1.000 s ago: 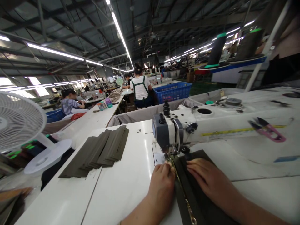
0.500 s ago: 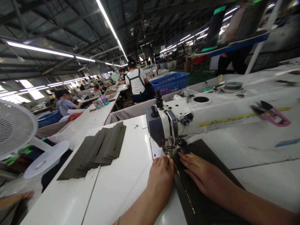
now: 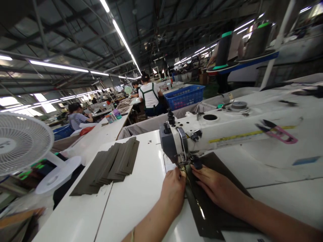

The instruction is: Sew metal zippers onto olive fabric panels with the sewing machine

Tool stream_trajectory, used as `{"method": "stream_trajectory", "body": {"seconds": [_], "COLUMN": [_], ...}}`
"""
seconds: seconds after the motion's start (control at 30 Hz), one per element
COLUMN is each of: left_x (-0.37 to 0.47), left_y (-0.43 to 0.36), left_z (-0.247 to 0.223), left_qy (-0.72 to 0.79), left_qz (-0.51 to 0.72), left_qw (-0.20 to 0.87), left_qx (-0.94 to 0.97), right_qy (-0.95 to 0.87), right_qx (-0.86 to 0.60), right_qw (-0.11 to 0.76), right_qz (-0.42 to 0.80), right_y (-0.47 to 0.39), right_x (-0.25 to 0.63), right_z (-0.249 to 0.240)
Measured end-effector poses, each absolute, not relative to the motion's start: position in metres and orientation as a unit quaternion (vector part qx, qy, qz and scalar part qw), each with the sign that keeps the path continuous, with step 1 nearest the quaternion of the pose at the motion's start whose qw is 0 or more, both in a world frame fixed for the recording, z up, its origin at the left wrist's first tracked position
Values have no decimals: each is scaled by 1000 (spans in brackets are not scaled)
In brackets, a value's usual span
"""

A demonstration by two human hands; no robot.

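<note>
A dark olive fabric piece [image 3: 219, 215] lies under the head of a white sewing machine [image 3: 178, 143], with a gold-toothed zipper [image 3: 200, 205] running along it. My left hand [image 3: 173, 190] is closed at the fabric's left edge, just in front of the needle area; its fingertips are partly hidden. Flat on the fabric to the right of the zipper rests my right hand [image 3: 215, 185], fingers stretched towards the presser foot. The needle and foot are hard to make out behind my fingers.
Stacked olive pieces [image 3: 108, 168] lie on the white table [image 3: 131, 205] at left, beside a white fan [image 3: 25, 144]. Pink-handled snips [image 3: 284, 133] and a yellow measuring tape [image 3: 234, 136] are on the machine. Thread cones [image 3: 223, 50] stand behind; co-workers sit beyond.
The fabric has moved forward under the machine, and its near edge now shows. Both hands stay close to the needle. The whole view has shifted slightly.
</note>
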State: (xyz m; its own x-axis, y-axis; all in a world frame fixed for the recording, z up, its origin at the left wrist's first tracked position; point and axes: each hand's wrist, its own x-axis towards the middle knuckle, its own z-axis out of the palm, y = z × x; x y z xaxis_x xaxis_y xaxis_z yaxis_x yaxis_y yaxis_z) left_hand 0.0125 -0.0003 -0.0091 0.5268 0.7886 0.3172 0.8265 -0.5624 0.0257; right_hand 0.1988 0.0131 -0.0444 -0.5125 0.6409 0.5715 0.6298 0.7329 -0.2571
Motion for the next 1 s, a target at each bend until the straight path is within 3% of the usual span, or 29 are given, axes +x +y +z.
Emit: {"method": "stream_trajectory", "body": {"seconds": [0.23,0.4,0.5,0.73,1.0], "left_x": [4,-4,-3,3,2], "left_y": [-10,-35,-42,-54,-52], "left_z": [-6,-2,-1,-6,-4], "left_qy": [-453,-427,-446,-423,-434], "left_qz": [-174,-260,-291,-262,-292], "left_qw": [21,-82,-115,-19,-58], "left_qx": [-874,-862,-839,-867,-850], "right_qy": [-877,-918,-897,-887,-897], "right_qx": [-340,-226,-228,-237,-215], "right_qw": [338,300,332,347,330], "right_qz": [-3,-128,-184,-193,-201], "right_y": [-30,-73,-72,-80,-74], "right_x": [215,215,201,185,185], "right_z": [-26,-7,-18,-45,-22]}}
